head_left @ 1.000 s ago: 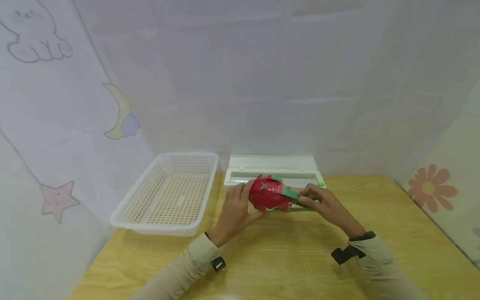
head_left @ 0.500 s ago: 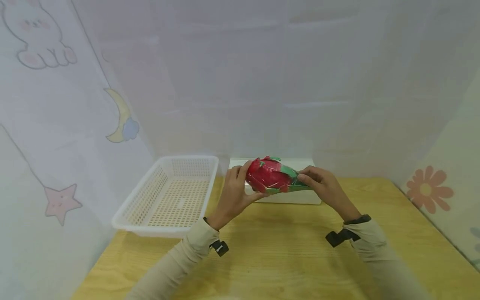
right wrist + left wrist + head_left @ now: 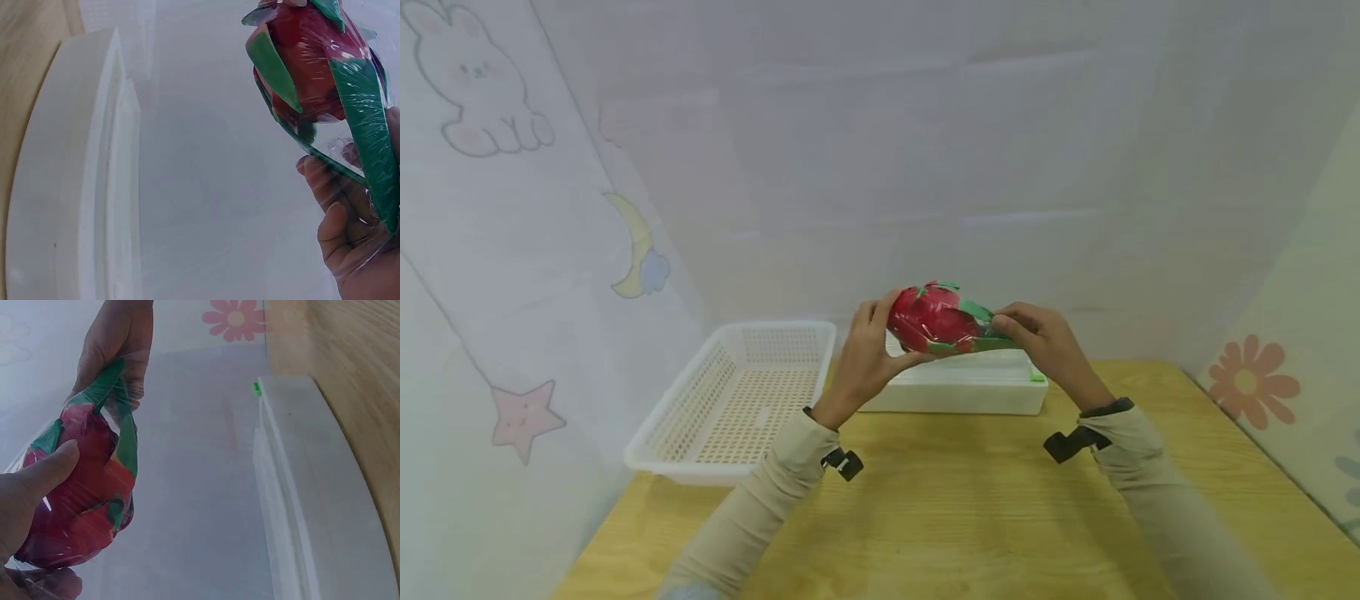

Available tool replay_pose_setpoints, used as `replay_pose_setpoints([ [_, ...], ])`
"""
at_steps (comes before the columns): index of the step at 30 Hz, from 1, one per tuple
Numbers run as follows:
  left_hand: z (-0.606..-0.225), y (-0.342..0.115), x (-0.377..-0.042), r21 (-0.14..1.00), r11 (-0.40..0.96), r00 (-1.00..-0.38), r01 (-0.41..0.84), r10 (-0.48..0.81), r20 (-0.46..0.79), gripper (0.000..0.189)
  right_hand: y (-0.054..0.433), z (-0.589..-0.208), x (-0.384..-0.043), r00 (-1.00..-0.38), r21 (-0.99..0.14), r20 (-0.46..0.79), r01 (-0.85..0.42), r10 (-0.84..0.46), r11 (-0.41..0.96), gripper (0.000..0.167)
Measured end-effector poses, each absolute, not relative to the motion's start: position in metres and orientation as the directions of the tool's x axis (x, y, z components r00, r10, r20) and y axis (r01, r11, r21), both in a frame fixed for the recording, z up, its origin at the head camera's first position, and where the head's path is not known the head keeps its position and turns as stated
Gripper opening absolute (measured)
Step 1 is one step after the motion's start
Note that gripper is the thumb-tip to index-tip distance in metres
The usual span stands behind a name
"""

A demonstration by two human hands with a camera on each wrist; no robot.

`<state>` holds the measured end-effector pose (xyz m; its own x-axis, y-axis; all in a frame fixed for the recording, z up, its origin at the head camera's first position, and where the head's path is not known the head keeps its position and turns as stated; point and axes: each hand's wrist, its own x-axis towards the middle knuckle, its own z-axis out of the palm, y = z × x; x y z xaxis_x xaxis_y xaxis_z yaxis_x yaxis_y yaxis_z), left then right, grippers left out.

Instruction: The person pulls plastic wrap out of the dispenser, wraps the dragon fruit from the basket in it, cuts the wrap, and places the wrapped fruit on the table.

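Note:
A red dragon fruit (image 3: 934, 321) with green leafy scales, wrapped in clear cling film, is held up level above the table. My left hand (image 3: 867, 357) grips its rounded end, with the thumb pressed on the red skin in the left wrist view. At the leafy end, my right hand (image 3: 1054, 343) pinches the long green tips and the gathered film. Glossy wrinkles of cling film (image 3: 359, 81) cover the fruit in the right wrist view. Behind and below the fruit stands a long white cling film dispenser (image 3: 955, 397) with a green slider; the fruit and hands partly hide it.
A white perforated plastic basket (image 3: 651, 442) stands on the left of the wooden table (image 3: 955, 517). Directly behind the table hangs a pale backdrop (image 3: 865, 150) with cartoon prints. The dispenser sits at the table's back, beside the basket.
Both hands have raised the wrapped dragon fruit upward, away from the dispenser. More of the dispenser's front now shows below it. The grip at both ends looks the same.

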<state>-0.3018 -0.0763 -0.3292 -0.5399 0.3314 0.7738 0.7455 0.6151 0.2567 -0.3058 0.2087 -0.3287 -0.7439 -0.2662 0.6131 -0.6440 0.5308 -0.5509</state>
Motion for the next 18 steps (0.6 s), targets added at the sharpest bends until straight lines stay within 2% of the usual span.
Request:
replay_pose_setpoints([
  [4, -0.318, -0.078, -0.303, 0.262, 0.622, -0.554, 0.738, 0.337, 0.761, 0.094, 0.208, -0.321, -0.308, -0.746, -0.568, 0.617, -0.643, -0.25, 0.515, 0.022],
  [13, -0.3, -0.082, -0.303, 0.277, 0.647, -0.592, 0.71, 0.335, 0.733, 0.096, 0.204, -0.307, -0.308, -0.708, -0.539, 0.651, -0.684, -0.272, 0.491, 0.024],
  [18, -0.294, -0.081, -0.3, 0.279, 0.646, -0.591, 0.711, 0.333, 0.735, 0.096, 0.203, -0.299, -0.306, -0.696, -0.533, 0.665, -0.697, -0.271, 0.48, 0.024],
])
